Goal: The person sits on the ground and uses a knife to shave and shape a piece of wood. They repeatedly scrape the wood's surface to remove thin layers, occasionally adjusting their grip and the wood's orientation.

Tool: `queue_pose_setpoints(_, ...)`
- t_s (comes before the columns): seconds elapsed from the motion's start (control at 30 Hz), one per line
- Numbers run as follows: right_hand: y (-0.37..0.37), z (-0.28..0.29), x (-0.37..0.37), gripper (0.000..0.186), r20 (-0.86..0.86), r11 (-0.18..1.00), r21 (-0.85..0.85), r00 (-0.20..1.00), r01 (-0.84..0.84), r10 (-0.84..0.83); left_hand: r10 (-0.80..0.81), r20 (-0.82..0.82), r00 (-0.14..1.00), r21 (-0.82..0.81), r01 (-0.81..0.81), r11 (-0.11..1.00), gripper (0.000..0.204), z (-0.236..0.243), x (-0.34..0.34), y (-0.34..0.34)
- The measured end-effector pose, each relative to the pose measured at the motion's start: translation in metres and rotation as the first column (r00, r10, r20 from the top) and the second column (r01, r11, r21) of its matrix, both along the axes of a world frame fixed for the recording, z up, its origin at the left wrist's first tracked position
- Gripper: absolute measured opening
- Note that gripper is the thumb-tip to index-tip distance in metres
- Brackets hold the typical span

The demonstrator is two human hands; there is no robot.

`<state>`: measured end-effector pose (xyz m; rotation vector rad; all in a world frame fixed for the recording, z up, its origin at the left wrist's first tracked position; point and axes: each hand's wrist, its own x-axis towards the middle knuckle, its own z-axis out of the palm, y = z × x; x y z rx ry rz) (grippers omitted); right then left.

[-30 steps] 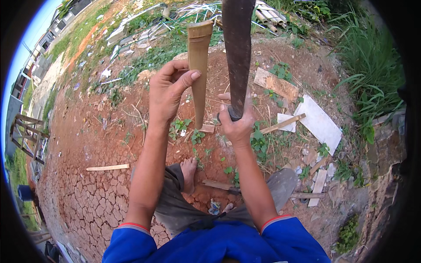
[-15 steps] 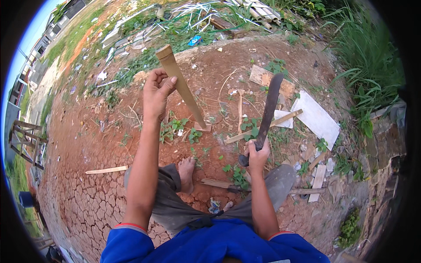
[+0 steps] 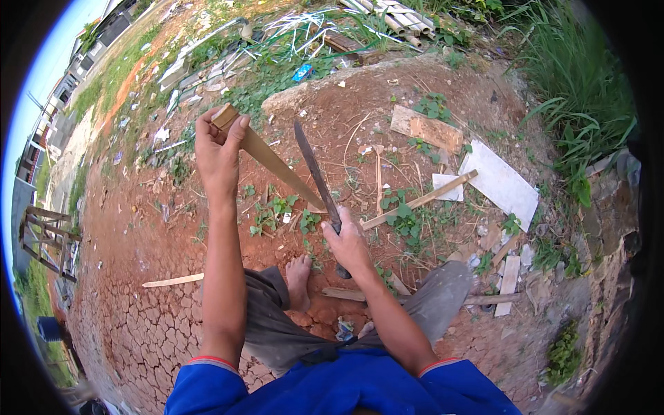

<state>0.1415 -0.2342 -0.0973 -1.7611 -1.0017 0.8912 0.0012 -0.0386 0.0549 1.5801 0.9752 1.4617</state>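
Note:
My left hand (image 3: 217, 152) grips the upper end of a tapered bamboo piece (image 3: 266, 156), which slants down to the right toward a small scrap on the dirt; whether its lower tip rests there I cannot tell. My right hand (image 3: 349, 245) is closed on the black handle of a dark machete (image 3: 315, 169). The blade points up and leftward beside the bamboo, tip near its middle. My bare foot (image 3: 298, 283) is on the red soil below.
Loose wooden sticks (image 3: 429, 197), a weathered board (image 3: 425, 131) and white sheets (image 3: 498, 187) lie to the right beside tall grass (image 3: 574, 111). A pile of pale poles and strips (image 3: 391, 17) is farther ahead; a wooden trestle (image 3: 41, 242) stands at left.
The bamboo has gone from upright to slanting, its top moving left and down with my left hand. The machete has dropped from high up and swung leftward alongside the bamboo.

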Motion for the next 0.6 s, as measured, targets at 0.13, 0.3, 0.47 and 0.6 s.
queue_pose_setpoints(0.13, 0.032, 0.037, -0.037, 0.047, 0.032, 0.964, 0.259, 0.998, -0.061, 0.054, 0.084, -0.306, 0.948, 0.044, -0.075, 0.996, 0.041, 0.011, -0.026, -0.004)
queue_pose_setpoints(0.3, 0.037, 0.048, -0.054, 0.041, 0.022, 0.980, 0.090, 0.984, -0.178, 0.177, 0.046, -0.210, 0.977, -0.046, -0.057, 0.997, 0.036, 0.008, -0.072, -0.012)
queue_pose_setpoints(0.47, 0.039, 0.036, -0.052, 0.036, -0.038, 0.943, -0.036, 0.944, -0.330, 0.329, 0.068, -0.123, 0.990, -0.096, -0.080, 0.992, 0.035, 0.003, -0.103, -0.020)
queue_pose_setpoints(0.6, 0.052, 0.031, -0.054, 0.036, 0.084, 0.939, -0.030, 0.935, -0.344, 0.345, 0.007, -0.131, 0.991, -0.091, -0.019, 0.996, 0.032, -0.003, -0.114, -0.025)
